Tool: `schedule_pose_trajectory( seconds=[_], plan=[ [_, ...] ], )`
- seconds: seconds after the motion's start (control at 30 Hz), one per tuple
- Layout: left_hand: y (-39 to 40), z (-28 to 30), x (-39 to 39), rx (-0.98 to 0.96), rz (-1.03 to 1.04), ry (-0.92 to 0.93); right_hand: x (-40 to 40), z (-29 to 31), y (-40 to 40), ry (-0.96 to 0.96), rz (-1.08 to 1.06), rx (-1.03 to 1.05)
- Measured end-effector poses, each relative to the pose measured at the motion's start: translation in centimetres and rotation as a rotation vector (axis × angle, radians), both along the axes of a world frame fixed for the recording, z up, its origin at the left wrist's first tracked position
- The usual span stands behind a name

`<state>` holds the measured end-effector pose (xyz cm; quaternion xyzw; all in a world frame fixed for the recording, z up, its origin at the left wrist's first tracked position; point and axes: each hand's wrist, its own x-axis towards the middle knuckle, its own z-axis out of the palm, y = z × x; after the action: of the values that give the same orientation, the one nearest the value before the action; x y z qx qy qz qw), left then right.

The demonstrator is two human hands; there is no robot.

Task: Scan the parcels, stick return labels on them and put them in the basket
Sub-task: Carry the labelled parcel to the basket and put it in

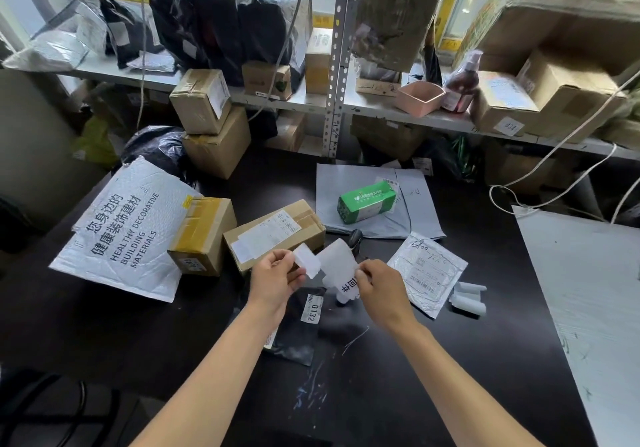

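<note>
My left hand [275,278] pinches a small white label [306,259] by its edge. My right hand [379,289] holds the white label strip [339,266] with black printed characters; the label is partly peeled away from it. Both hands hover above a black plastic parcel [298,329] tagged 0132 on the dark table. Behind the hands lie a cardboard box [273,232] with a shipping label and a dark scanner [355,239], mostly hidden. A silver padded mailer [427,272] lies to the right. No basket is in view.
On the table [450,360] sit a large white bubble mailer [128,228], a yellow-taped box [204,235], a green carton [367,201] on grey bags, and white label rolls [467,297]. Shelves [311,102] behind hold boxes and black bags. White cables [561,142] hang at right.
</note>
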<state>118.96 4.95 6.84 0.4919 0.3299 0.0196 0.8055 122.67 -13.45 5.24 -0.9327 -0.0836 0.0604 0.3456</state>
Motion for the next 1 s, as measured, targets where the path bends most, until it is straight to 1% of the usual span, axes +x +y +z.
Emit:
schedule_pose_trajectory(
  seconds=[0.07, 0.13, 0.2, 0.23, 0.27, 0.33, 0.37, 0.4, 0.43, 0.47, 0.53, 0.7, 0.83, 0.9, 0.93, 1.0],
  plan=[
    [0.3, 0.2, -0.2, 0.006, 0.016, -0.033, 0.1, -0.2, 0.2, 0.025, -0.044, -0.051],
    [0.5, 0.3, -0.3, 0.089, -0.014, -0.076, 0.1, -0.1, 0.9, 0.013, -0.095, -0.079],
    [0.8, 0.3, -0.6, 0.188, -0.096, -0.160, 0.0, 0.5, 2.0, 0.013, -0.140, -0.019],
    [1.1, 0.3, -0.8, 0.241, -0.158, -0.214, 0.1, 1.1, 2.6, 0.065, -0.163, 0.066],
    [1.4, 0.4, -1.1, 0.301, -0.235, -0.268, 0.2, 1.9, 3.2, 0.178, -0.191, 0.194],
    [2.4, 1.0, -1.7, 0.400, -0.407, -0.351, 0.6, 3.4, 4.2, 0.528, -0.256, 0.494],
    [2.9, 1.3, -1.9, 0.424, -0.485, -0.377, 0.6, 4.0, 4.4, 0.684, -0.245, 0.601],
    [3.5, 1.8, -2.1, 0.442, -0.554, -0.394, 0.8, 4.3, 4.5, 0.789, -0.193, 0.667],
    [4.1, 2.2, -2.3, 0.466, -0.614, -0.405, 0.8, 4.2, 4.6, 0.841, -0.125, 0.707],
    [4.7, 2.6, -2.5, 0.496, -0.667, -0.408, 0.9, 4.1, 4.7, 0.856, -0.058, 0.729],
    [5.9, 3.2, -2.8, 0.557, -0.752, -0.403, 0.9, 3.7, 5.2, 0.826, 0.045, 0.731],
    [8.4, 3.5, -3.3, 0.604, -0.857, -0.378, 0.0, 3.8, 6.9, 0.763, 0.149, 0.664],
    [10.1, 2.9, -4.0, 0.556, -0.918, -0.338, -1.0, 4.2, 8.3, 0.673, 0.253, 0.566],
    [10.9, 2.4, -4.5, 0.494, -0.926, -0.337, -1.4, 4.2, 8.7, 0.673, 0.288, 0.556],
    [11.2, 2.1, -4.9, 0.448, -0.904, -0.342, -1.6, 4.0, 8.8, 0.673, 0.288, 0.553],
    [11.8, 1.1, -5.5, 0.319, -0.785, -0.311, -2.0, 3.6, 9.0, 0.653, 0.225, 0.554]
  ],
)
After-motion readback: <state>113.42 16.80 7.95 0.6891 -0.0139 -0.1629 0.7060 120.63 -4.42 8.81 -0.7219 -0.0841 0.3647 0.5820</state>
